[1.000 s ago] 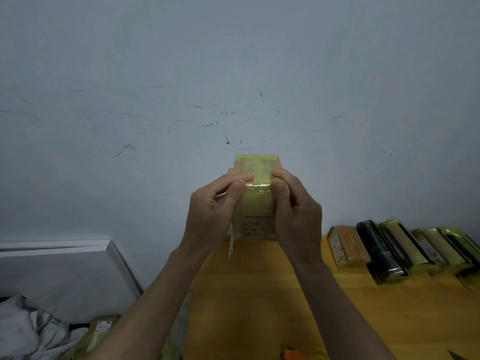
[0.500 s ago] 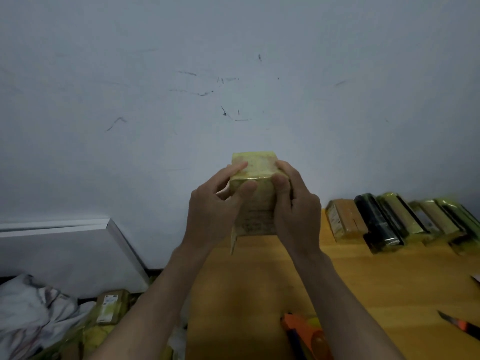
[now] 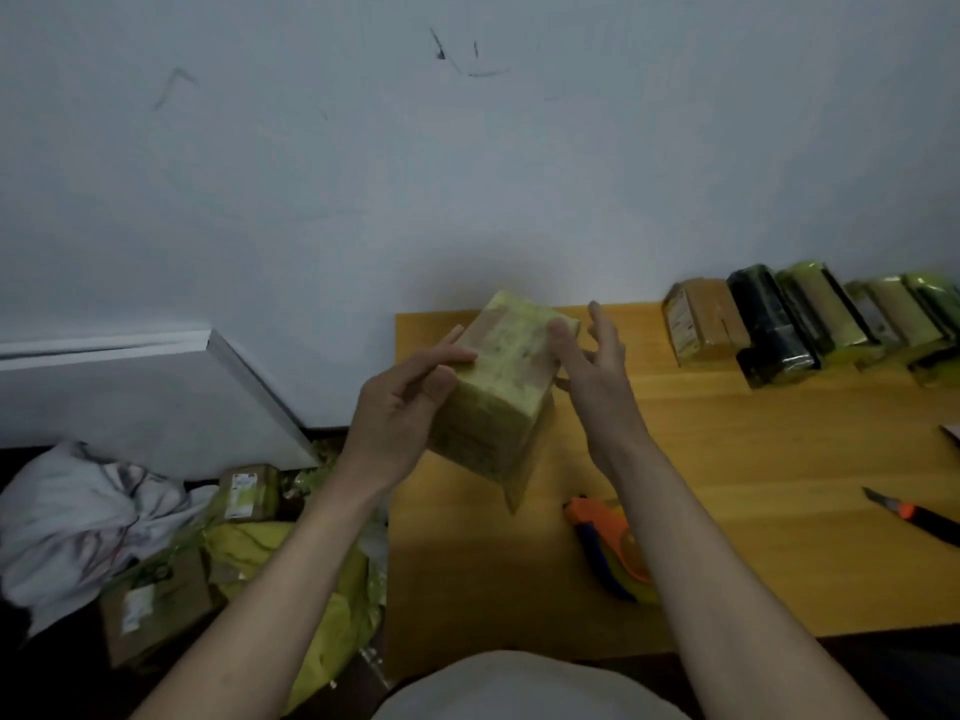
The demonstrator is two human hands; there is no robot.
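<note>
A yellow-green wrapped box [image 3: 498,392], taped along its top, is held tilted above the left part of the wooden table [image 3: 753,511]. My left hand [image 3: 402,407] grips its left side, thumb on the near face and fingers along the top edge. My right hand [image 3: 592,376] is at the box's right side with fingers spread and nearly straight; the fingertips touch its upper right edge. A loose strip of tape hangs below the box.
An orange and blue tape dispenser [image 3: 613,553] lies on the table under my right forearm. A utility knife [image 3: 914,517] lies at the right edge. Several wrapped boxes [image 3: 779,324] line the wall. Parcels [image 3: 244,493], yellow bags and cloth [image 3: 78,517] lie on the floor at left.
The view has tipped down. The box has been lowered and tilted toward the table. My right hand has released its grip and spread its fingers; my left hand keeps hold.
</note>
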